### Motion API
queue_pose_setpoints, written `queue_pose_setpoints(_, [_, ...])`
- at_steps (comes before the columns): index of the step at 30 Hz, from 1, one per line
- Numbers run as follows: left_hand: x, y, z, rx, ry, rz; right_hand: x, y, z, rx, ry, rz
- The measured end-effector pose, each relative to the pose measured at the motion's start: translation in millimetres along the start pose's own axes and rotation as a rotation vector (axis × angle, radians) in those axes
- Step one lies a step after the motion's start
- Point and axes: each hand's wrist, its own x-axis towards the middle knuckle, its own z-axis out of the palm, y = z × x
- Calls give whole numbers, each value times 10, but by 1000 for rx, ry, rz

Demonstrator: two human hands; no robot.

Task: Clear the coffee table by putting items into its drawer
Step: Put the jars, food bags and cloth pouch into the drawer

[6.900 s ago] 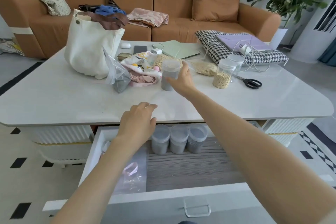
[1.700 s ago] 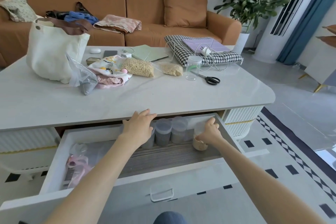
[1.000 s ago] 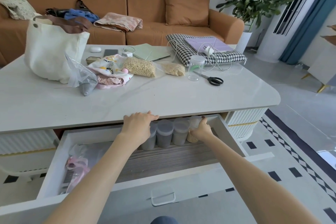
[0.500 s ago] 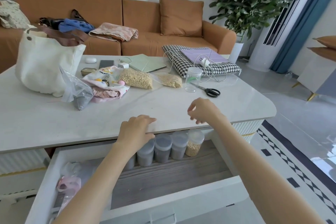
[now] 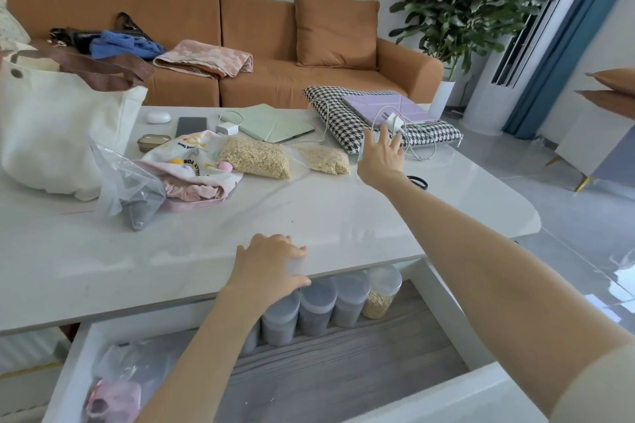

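Right hand (image 5: 379, 161), fingers (image 5: 382, 137) spread and holding nothing, reaches a clear jar (image 5: 360, 151) largely hidden behind it on the surface (image 5: 309, 209) beside the houndstooth cushion (image 5: 343, 113); probably light, rigid and slick, best encircled around its side wall.

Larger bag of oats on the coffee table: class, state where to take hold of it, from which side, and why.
Set the grip across the short width of the larger bag of oats, coming down from above, fingers on its far long edge and thumb on the near one. It lies flat on the coffee table as a soft, plump pillow with no handle, and nothing lies on top of it.
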Motion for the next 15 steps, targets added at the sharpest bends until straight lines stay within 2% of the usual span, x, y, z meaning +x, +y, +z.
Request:
queue_pose_setpoints(8, [95,-64,-17,-101,-1,16,383,-50,154,117,-109,105])
queue_pose_setpoints(12, [128,-80,2,-121,-9,22,407,-40,185,87,1,110])
queue_pose_setpoints(15, [120,-74,7,-133,2,25,408,-9,173,116,13,104])
